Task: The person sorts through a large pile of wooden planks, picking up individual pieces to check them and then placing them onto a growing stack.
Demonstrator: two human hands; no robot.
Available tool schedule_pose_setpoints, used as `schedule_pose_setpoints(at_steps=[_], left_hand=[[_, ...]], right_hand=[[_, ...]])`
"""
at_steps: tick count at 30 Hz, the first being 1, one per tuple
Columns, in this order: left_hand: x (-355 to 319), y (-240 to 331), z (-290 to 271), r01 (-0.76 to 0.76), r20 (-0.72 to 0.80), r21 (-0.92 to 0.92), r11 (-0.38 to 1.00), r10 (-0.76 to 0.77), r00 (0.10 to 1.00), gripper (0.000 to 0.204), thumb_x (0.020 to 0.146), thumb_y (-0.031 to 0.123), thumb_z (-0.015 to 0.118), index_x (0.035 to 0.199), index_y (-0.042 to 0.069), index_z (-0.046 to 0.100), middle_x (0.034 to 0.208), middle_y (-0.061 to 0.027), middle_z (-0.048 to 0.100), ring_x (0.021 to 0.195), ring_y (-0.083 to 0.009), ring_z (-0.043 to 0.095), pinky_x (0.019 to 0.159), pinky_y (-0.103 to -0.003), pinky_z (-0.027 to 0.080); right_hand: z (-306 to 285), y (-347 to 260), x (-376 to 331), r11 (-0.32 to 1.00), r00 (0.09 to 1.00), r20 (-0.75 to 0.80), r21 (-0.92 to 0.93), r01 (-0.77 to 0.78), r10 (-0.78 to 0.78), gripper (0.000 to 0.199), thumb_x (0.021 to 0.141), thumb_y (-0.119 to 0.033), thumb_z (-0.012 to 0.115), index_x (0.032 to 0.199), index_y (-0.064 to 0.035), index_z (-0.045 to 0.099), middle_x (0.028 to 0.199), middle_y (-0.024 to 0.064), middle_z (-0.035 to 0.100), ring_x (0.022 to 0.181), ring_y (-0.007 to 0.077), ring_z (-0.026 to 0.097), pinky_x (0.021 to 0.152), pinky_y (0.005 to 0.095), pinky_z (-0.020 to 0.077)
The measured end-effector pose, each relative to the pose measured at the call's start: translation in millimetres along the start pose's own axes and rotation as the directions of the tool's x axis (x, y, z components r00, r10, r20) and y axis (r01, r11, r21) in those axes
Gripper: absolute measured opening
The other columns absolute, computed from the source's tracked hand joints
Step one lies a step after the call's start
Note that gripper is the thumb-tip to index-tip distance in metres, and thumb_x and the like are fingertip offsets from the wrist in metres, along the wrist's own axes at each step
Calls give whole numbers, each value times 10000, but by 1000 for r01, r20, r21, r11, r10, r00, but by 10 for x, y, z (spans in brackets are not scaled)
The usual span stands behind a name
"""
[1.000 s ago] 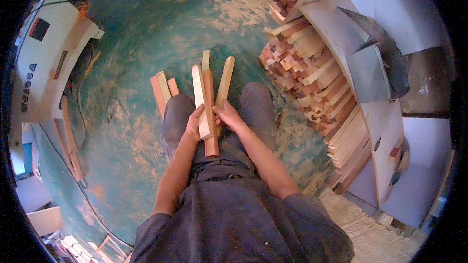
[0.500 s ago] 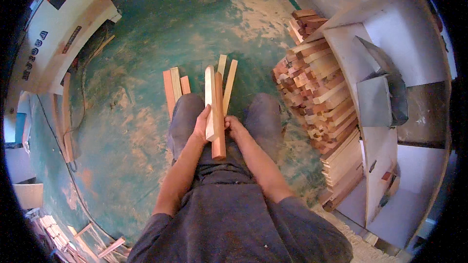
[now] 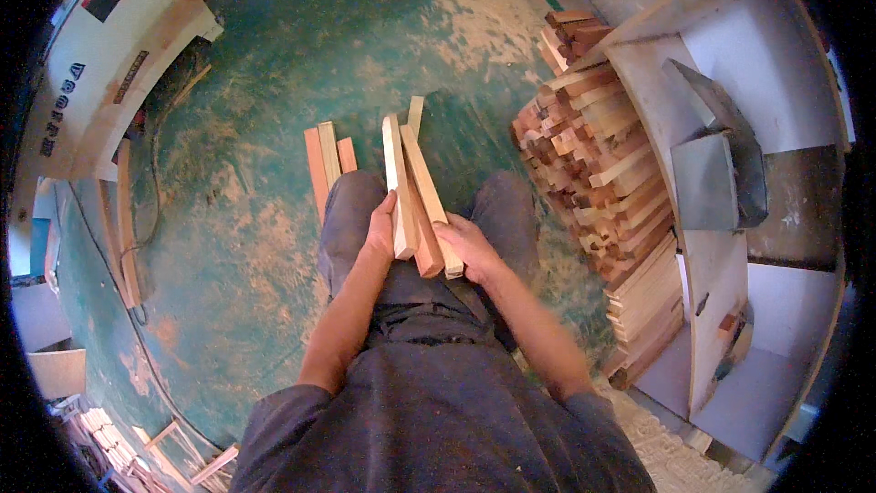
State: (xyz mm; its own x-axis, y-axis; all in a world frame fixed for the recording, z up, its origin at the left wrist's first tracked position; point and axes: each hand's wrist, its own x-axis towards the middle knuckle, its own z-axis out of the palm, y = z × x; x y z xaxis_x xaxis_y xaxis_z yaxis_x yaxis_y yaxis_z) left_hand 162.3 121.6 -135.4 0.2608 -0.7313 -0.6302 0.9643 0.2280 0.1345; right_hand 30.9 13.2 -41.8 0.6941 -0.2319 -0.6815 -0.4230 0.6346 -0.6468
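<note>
Grn flr (image 3: 274, 82); sticks (image 3: 426, 245) btwn grips (image 3: 381, 226) (image 3: 466, 246)

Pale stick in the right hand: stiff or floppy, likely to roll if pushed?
The pale stick is probably stiff: it looks straight though the right hand holds it near one end. Its flat faces and squared end suggest sliding rather than rolling. Being long and slim, it may tilt if lifted there.

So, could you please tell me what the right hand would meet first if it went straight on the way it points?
Beyond the pale wooden strip it holds, the right hand would probably meet the reddish strip first, though depth is hard to judge.
</note>
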Motion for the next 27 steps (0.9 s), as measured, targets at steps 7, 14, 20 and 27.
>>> schedule_pose_setpoints(at_steps=[7,14,20,27], left_hand=[[-73,45,44,81,74,96,992,-88,993,519,910,422,536,1261,40,502,1095,-161,627,985,-320,621,886,-451,516],[-165,3,65,126,45,144,982,-134,990,553,798,260,614,1254,-19,473,1062,-192,612,938,-335,627,849,-463,539],[-423,-124,186,208,107,17,978,-209,972,558,788,252,614,1252,-24,472,1049,-191,612,924,-340,625,848,-482,535],[-391,-192,53,179,124,19,984,-180,976,558,792,241,607,1260,-27,465,1063,-201,606,941,-347,618,858,-498,526]], right_hand=[[155,191,8,995,999,-18,85,43,-41,609,863,-90,674,1385,19,380,1193,120,582,1019,207,609,867,331,511],[141,131,-25,963,996,64,267,44,-63,599,836,-33,675,1369,13,405,1172,121,588,1022,206,612,851,338,526],[136,104,-33,966,994,53,243,84,-100,538,853,-41,652,1338,14,427,1177,127,582,1016,205,615,845,340,530],[146,398,-28,983,988,-13,95,155,-155,469,940,-198,576,1332,12,429,1211,106,568,1074,190,583,885,348,494]])
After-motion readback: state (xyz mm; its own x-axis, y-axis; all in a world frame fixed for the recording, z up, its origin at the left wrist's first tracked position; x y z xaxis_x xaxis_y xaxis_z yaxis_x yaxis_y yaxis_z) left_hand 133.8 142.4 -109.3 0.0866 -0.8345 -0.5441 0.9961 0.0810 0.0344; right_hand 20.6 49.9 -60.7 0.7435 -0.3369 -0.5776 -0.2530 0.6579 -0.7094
